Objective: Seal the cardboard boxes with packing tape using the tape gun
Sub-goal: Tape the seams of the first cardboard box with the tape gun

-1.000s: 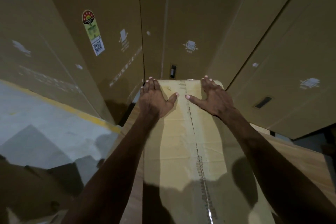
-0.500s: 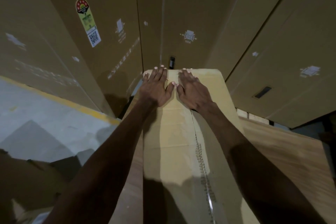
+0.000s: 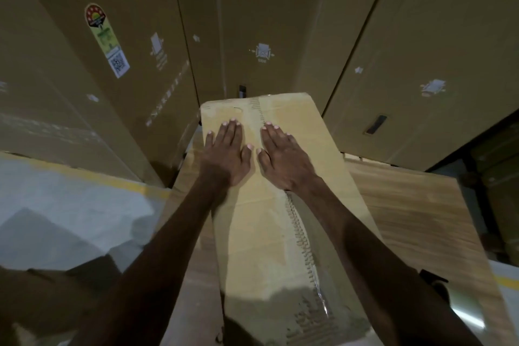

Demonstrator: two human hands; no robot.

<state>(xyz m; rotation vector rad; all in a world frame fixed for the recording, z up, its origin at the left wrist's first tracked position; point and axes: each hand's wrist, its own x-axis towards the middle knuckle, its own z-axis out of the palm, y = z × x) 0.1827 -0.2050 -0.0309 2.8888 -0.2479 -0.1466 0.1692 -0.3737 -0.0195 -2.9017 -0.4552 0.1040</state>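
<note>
The tape could end up bumpy if the hands push too fast, because air would get stuck under it, and it might peel off later. The long box runs from the bottom of the frame up to the middle. It looks pale and a bit worn, with clear tape along its seam. The left hand and right hand lie flat and open on it, holding nothing. No tape gun shows.

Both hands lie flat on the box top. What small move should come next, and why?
Probably slide both palms toward the body along the tape strip. The left hand and right hand press flat beside the seam at the far end of the box; nearer tape looks wrinkled.
</note>
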